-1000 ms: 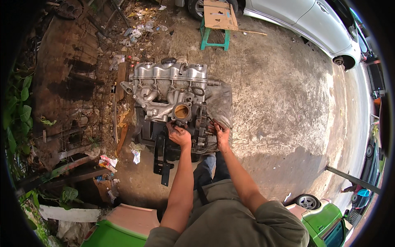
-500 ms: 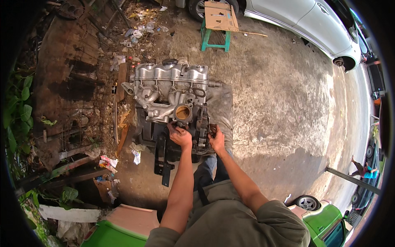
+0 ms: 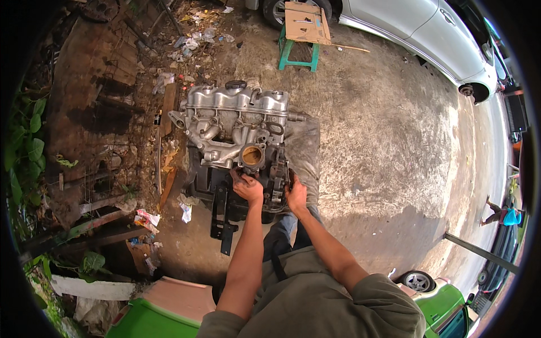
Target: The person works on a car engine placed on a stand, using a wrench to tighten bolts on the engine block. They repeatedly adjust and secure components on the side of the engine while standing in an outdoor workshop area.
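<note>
An engine [image 3: 236, 101] with a silver valve cover, silver intake manifold and a round throttle body [image 3: 251, 157] stands in front of me on a grey sheet [image 3: 303, 141]. My left hand [image 3: 246, 187] is curled just beneath the throttle body, its fingertips against the engine and whatever they grip out of sight. At the engine's right side, beside a dark flanged part [image 3: 277, 177], my right hand [image 3: 296, 194] is closed around something dark that I cannot make out. A black bracket [image 3: 220, 217] hangs at the lower front.
A green stool with cardboard [image 3: 306, 25] and a silver car [image 3: 406, 31] are ahead. Debris and rusty sheeting [image 3: 84, 73] lie left. Green car panels [image 3: 158, 310] are behind me. At far right, a passer-by [image 3: 501, 214] walks near a metal pole [image 3: 479, 249].
My right hand has shifted slightly down and in against the engine's right side, its fingers more closed. The passer-by has come further into view on the right.
</note>
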`<state>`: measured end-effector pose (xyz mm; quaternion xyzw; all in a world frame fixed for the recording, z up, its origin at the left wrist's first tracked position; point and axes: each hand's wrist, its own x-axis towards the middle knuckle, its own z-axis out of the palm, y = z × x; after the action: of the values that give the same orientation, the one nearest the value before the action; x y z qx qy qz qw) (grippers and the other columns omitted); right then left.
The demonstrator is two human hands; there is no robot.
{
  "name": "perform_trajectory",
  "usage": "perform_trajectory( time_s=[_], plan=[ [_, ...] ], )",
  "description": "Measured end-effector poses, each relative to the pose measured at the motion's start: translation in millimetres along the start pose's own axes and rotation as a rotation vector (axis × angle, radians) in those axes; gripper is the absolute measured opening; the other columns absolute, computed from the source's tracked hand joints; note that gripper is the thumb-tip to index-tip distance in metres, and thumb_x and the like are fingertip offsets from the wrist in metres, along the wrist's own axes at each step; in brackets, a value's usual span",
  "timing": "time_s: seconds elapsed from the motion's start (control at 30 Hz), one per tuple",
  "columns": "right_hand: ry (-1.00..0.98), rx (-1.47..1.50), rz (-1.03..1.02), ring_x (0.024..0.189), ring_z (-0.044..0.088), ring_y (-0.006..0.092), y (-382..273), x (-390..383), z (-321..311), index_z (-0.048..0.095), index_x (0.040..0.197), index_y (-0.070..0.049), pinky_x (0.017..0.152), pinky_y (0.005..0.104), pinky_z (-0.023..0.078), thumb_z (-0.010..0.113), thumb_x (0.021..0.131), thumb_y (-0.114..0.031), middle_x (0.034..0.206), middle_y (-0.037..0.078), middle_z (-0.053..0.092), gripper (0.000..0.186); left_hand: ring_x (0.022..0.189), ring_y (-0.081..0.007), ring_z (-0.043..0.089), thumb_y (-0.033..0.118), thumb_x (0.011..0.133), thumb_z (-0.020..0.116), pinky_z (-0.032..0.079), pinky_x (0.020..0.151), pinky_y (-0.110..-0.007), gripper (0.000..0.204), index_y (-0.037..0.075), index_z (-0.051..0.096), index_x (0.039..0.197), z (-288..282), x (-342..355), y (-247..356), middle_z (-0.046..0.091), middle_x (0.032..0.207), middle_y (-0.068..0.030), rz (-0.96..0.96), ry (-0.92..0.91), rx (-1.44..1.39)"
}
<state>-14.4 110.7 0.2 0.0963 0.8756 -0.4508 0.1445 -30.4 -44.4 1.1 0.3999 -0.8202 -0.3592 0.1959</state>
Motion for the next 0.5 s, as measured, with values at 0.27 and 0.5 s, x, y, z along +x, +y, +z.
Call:
perform_trajectory(
  time_s=[0.27,0.5],
  plan=[
    [0.019,-0.047,-0.054,0.097,0.06,0.0495,0.6,-0.3,-1.0,0.053,0.129,0.002,0.084,0.0522,0.051,0.061,0.081,0.001,0.104,0.032,0.062,0.049,0.099,-0.0495,0.061,0.018,0.091,0.038,0.047,0.09,-0.053,0.051,-0.018,0.049,0.125,-1.2,0.6,0.1,0.061,0.111,-0.037,-0.013,-0.011,0.015],
    [-0.049,-0.13,-0.035,0.098,0.061,0.0469,-0.6,1.4,-3.2,0.051,0.133,0.0,0.085,0.0512,0.051,0.062,0.08,0.001,0.102,0.029,0.061,0.054,0.097,-0.0487,0.062,0.019,0.091,0.039,0.048,0.089,-0.052,0.05,-0.017,0.05,0.124,-1.1,1.5,-1.7,0.062,0.11,-0.0358,-0.012,-0.031,0.045]
  ],
)
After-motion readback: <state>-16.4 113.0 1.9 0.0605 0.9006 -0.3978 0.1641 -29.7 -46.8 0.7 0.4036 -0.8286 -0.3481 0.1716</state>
